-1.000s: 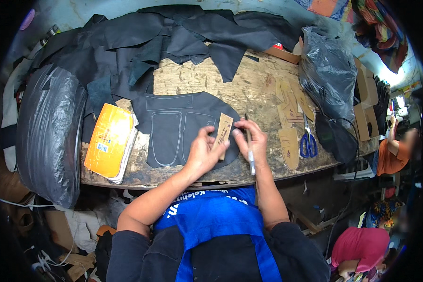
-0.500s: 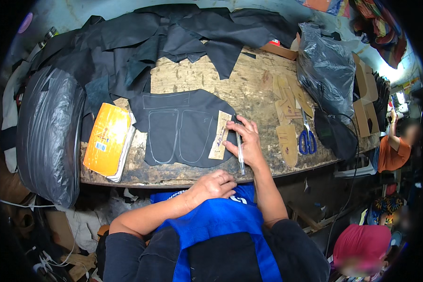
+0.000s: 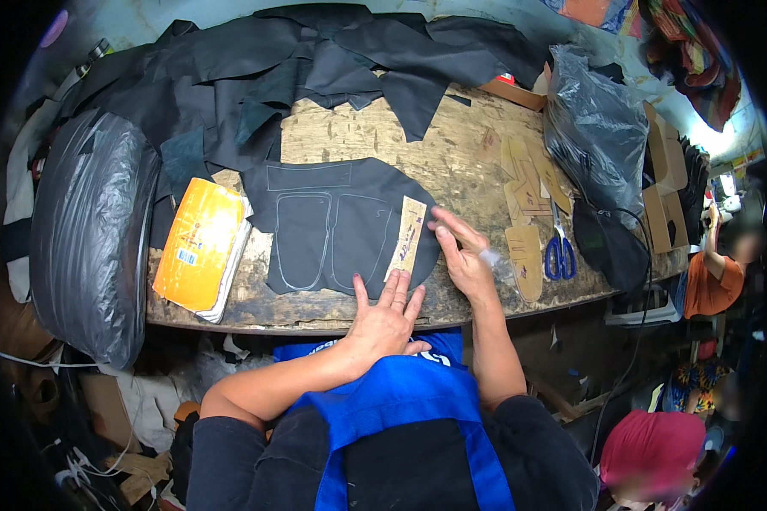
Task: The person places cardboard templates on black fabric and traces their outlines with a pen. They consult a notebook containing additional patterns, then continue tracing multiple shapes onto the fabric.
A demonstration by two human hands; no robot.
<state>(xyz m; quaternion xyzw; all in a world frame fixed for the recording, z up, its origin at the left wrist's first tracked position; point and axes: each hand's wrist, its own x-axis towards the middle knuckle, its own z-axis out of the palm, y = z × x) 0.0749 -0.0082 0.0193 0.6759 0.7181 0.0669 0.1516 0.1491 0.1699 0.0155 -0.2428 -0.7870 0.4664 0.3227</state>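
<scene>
1. Head view shows the narrow tan cardboard pattern strip (image 3: 406,238) lying on the dark grey leather panel (image 3: 337,226), near that panel's right edge, on the worn wooden worktable (image 3: 452,162).
2. By its look, the strip is light and fairly stiff, likely to slide on the leather unless pressed flat; pinching it at one short end or holding it down along its length seems the safest grip.
3. The leather panel looks soft and floppy, with pale traced outlines of pocket-like shapes on it; it would probably drape if lifted, so two-handed support at opposite edges suits it best.
4. The left hand (image 3: 385,317) lies flat and open, fingers spread, at the table's near edge, fingertips just reaching the panel's lower border; it grips nothing.
5. The right hand (image 3: 460,255) rests just beside the strip's right side, fingers extended toward it, with a thin pale marking pen (image 3: 488,255) tucked in the hand; how tightly it holds it is unclear.
6. Nearby sit an orange-yellow packet (image 3: 198,244) left of the panel, blue-handled scissors (image 3: 559,254) and more cardboard templates (image 3: 527,196) to the right, and black plastic bags (image 3: 89,234).
</scene>
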